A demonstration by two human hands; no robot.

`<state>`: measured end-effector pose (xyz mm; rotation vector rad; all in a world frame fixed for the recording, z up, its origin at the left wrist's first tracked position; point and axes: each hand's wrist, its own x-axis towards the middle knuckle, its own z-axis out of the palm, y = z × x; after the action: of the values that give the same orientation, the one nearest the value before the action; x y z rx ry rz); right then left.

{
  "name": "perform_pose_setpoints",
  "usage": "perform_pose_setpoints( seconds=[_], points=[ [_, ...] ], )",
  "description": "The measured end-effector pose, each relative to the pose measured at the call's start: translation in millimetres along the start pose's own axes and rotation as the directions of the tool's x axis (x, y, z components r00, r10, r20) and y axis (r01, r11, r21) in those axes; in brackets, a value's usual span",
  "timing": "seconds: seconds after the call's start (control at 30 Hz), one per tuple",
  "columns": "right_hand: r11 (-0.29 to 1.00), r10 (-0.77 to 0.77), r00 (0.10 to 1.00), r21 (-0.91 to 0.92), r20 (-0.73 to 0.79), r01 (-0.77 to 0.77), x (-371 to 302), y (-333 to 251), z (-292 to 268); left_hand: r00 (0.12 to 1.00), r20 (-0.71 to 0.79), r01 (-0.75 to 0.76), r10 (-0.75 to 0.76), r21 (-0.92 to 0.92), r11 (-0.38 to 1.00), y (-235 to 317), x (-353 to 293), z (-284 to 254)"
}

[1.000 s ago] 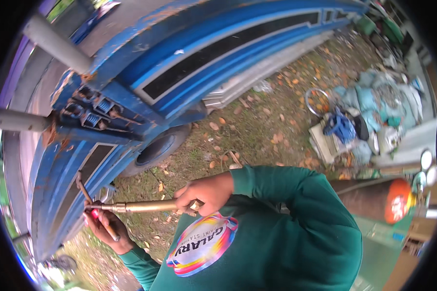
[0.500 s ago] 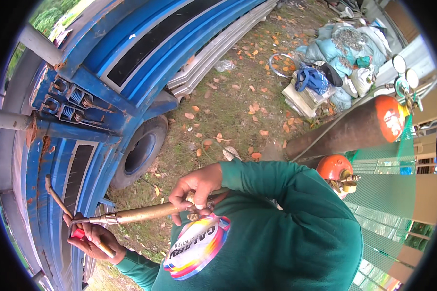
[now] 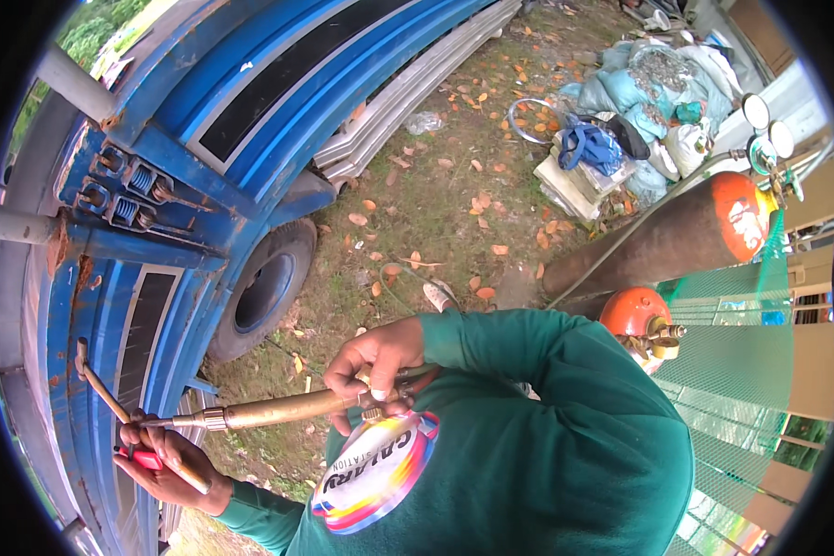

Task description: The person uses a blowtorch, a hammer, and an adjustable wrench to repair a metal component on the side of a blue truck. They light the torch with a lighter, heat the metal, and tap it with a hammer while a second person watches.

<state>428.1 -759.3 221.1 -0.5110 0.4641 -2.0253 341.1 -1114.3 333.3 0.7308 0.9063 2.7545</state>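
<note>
My left hand (image 3: 181,468), at the lower left, is closed around a small red lighter (image 3: 146,458) and the light wooden handle of a hammer (image 3: 108,395). The hammer's narrow head points up beside the blue truck body. My right hand (image 3: 377,360) grips the valve end of a brass gas torch (image 3: 287,408) in front of my chest, its fingers around the knobs. The torch slants left, and its thin tip ends at my left fingers, close to the lighter. I can make out no flame.
The blue truck body (image 3: 190,199) with rusty patches fills the left, above a tyre (image 3: 267,289). An orange-topped gas cylinder (image 3: 658,236) with gauges and a smaller orange one (image 3: 635,315) stand right. Filled sacks (image 3: 635,97) lie at the back. A thin hose (image 3: 385,283) crosses the leaf-strewn ground.
My left hand, with the lighter and hammer, has shifted slightly left and down. The torch has moved a little with its tip still at my left fingers. My right hand keeps its grip.
</note>
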Motion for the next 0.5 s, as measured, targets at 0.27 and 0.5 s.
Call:
perform_pose_setpoints(
  seconds=[0.27,0.5],
  points=[
    [0.997,0.013,1.000,0.075,0.016,-0.014,-2,-5,-11,0.976,-0.213,-0.038,0.046,0.041,0.998,-6,-4,12],
    [0.988,0.038,0.996,0.145,0.085,-0.050,-2,-16,-23,0.971,-0.135,-0.214,0.200,-0.106,0.971,-25,2,20]
  ],
)
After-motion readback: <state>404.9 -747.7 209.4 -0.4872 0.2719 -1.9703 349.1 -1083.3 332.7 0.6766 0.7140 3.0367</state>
